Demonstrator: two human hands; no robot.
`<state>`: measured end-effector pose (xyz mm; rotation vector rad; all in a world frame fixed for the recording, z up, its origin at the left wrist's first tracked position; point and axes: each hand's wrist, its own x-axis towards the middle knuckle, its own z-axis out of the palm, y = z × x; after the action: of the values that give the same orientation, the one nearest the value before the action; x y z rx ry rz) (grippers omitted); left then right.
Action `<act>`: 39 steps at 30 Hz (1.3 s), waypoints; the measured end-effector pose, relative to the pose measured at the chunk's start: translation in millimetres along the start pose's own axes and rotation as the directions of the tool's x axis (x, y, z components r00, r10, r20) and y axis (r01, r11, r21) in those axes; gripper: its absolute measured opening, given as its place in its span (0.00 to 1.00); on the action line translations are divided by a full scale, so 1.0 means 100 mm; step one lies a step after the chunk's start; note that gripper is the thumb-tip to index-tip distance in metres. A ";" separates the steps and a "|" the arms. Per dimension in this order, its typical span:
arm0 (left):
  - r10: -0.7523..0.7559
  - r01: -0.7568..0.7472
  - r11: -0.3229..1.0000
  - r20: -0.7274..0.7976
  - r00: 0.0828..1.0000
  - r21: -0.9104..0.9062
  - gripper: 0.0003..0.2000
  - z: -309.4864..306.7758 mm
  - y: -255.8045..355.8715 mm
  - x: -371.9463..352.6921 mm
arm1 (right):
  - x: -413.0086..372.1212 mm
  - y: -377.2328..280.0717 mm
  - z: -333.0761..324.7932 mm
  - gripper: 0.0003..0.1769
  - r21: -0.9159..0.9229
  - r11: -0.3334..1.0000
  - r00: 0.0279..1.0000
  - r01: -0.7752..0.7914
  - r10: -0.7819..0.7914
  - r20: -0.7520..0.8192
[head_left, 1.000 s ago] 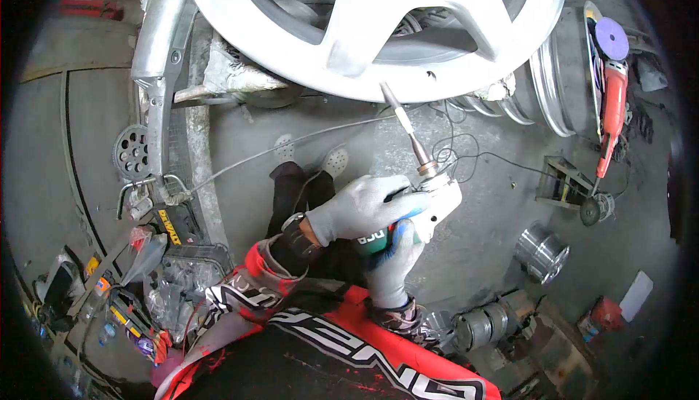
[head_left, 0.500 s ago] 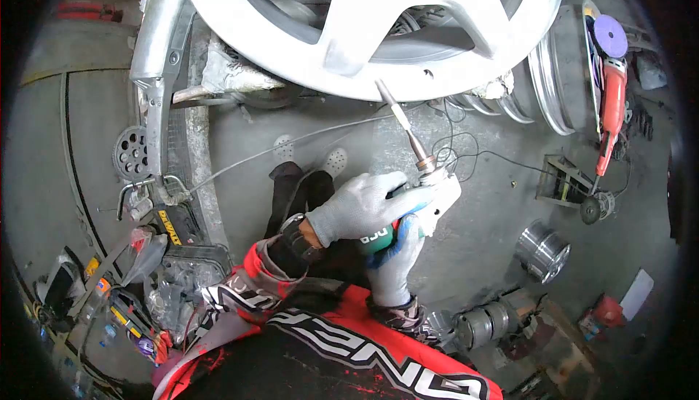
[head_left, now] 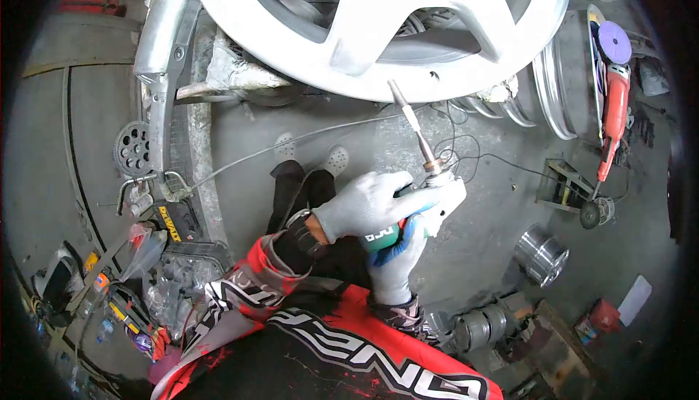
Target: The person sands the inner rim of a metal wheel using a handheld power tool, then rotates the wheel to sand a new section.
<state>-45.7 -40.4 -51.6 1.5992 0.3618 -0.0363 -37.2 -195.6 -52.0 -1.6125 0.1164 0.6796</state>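
Note:
A green and white power tool point(head_left: 451, 203) with a long metal shaft is held in both gloved hands. My left hand point(head_left: 371, 206), in a grey glove, lies over the tool's front part with its fingers round it. Below it, my right hand point(head_left: 397, 258), in a blue and grey glove, is wrapped round the green body. The shaft point(head_left: 415, 127) points up and left, its tip just at or in front of the lower rim of a large silver wheel point(head_left: 364, 72). Whether the tip touches the rim cannot be told.
A red polisher point(head_left: 615, 109) with a purple pad hangs at the right. A chrome rim point(head_left: 541, 254) lies on the floor, with a small metal stand point(head_left: 564, 181) above it. A cable point(head_left: 291, 141) crosses the floor. Tools and plastic bags point(head_left: 171, 291) fill the lower left.
Both hands and the tool have shifted slightly right in the view. The wheel also sits a little further right, and the grip on the tool looks the same.

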 end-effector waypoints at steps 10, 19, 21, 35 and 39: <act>0.347 -0.338 0.876 0.037 0.937 0.343 0.15 -0.03 -0.06 -0.09 | -0.09 -0.32 0.20 0.29 0.389 0.913 0.992 -0.122 0.100 0.079; 0.091 -0.084 0.993 0.097 0.991 -0.080 0.15 0.13 0.11 0.35 | 0.12 -0.22 -0.08 0.28 0.196 0.980 0.982 0.034 0.004 -0.191; 0.151 -0.149 0.988 0.077 0.986 -0.037 0.14 0.14 0.01 0.30 | 0.09 -0.16 -0.09 0.26 -0.229 0.956 0.958 0.184 -0.226 -0.176; -0.009 0.002 0.998 0.109 0.994 0.062 0.14 -0.02 0.06 0.03 | -0.04 -0.28 0.15 0.25 0.213 0.977 0.998 0.019 -0.006 -0.065; 0.267 -0.274 0.960 0.109 0.957 0.055 0.16 0.15 -0.13 0.26 | 0.11 -0.29 0.10 0.23 0.237 0.964 0.970 0.122 -0.065 -0.235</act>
<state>-21.0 -49.2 -71.9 1.6969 0.0612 0.0812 -19.1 -177.4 -31.7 -1.4361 0.2787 0.3886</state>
